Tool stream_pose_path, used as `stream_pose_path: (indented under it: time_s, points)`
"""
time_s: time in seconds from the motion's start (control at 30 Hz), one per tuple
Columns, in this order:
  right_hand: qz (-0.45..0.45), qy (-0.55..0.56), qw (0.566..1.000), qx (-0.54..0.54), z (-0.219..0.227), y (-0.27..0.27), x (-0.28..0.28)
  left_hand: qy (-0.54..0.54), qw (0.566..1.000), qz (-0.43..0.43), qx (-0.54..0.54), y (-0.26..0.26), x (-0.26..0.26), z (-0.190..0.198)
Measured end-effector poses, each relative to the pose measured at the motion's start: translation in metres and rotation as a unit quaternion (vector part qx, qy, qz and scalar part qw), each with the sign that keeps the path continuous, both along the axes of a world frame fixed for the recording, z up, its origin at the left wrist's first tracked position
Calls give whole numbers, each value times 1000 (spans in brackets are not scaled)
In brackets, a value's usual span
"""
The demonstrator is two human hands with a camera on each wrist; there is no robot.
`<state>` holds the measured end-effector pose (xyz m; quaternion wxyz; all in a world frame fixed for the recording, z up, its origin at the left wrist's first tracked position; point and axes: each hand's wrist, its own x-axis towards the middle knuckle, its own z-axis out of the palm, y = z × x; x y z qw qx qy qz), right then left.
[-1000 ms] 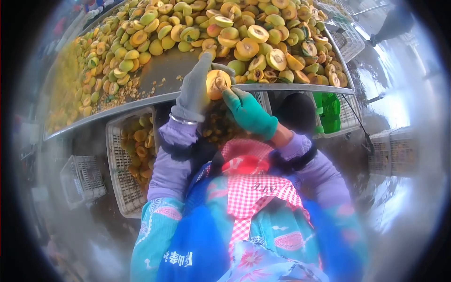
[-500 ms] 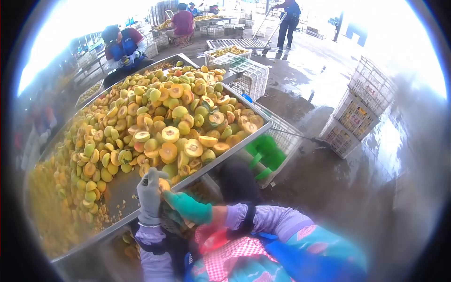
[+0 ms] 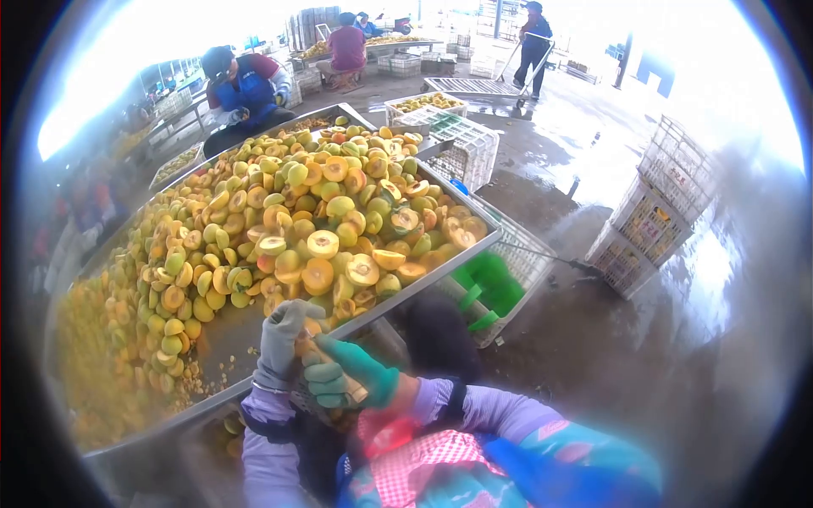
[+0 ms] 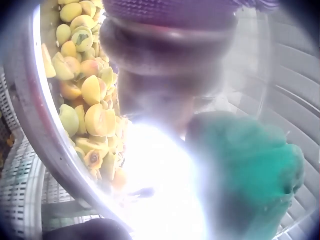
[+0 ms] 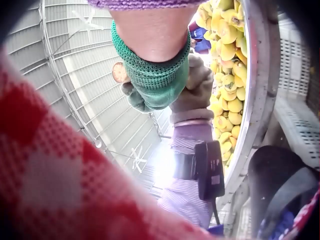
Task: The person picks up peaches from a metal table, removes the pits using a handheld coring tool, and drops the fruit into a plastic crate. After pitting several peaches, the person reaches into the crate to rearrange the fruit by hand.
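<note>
At the near edge of the metal table, my left hand, in a grey glove, holds a yellow peach half. My right hand, in a green glove, is curled round the wooden handle of a tool. Its other end is hidden at the fruit, between the two hands. In the right wrist view the round butt of the handle sticks out past the green glove. The left wrist view shows the green glove close by, with strong glare over the middle.
A big heap of halved peaches covers much of the table. White crates and a green container stand beyond its right edge. More crates are stacked on the wet floor. Another person sits at the far left corner.
My head view has swung up and right, bringing the hall and people into sight. The left hand keeps hold of the fruit; the right hand has turned, so the wooden handle now shows.
</note>
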<state>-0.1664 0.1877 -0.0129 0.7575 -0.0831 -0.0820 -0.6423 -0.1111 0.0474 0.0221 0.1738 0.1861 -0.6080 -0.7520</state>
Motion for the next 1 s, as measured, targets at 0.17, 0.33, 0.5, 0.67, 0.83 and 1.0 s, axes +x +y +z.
stream_pose_path:
  time_s: [0.17,0.33,0.5,0.67,0.83,1.0]
  points:
    - [-21,141,989,33,-5,0,-3,38,999,24,-22,8,-2,-3]
    - [-6,108,991,77,-1,3,4,38,999,-3,-20,11,6,7]
    - [53,61,990,117,6,3,-1,-4,998,-64,-11,3,11,13]
    - [111,157,981,27,9,9,-14,-60,950,-224,-210,-11,11,35]
    - [95,45,993,-62,14,-2,5,-3,992,-110,-64,1,20,46]
    - [49,164,983,66,21,-1,18,72,995,72,-23,9,30,-13]
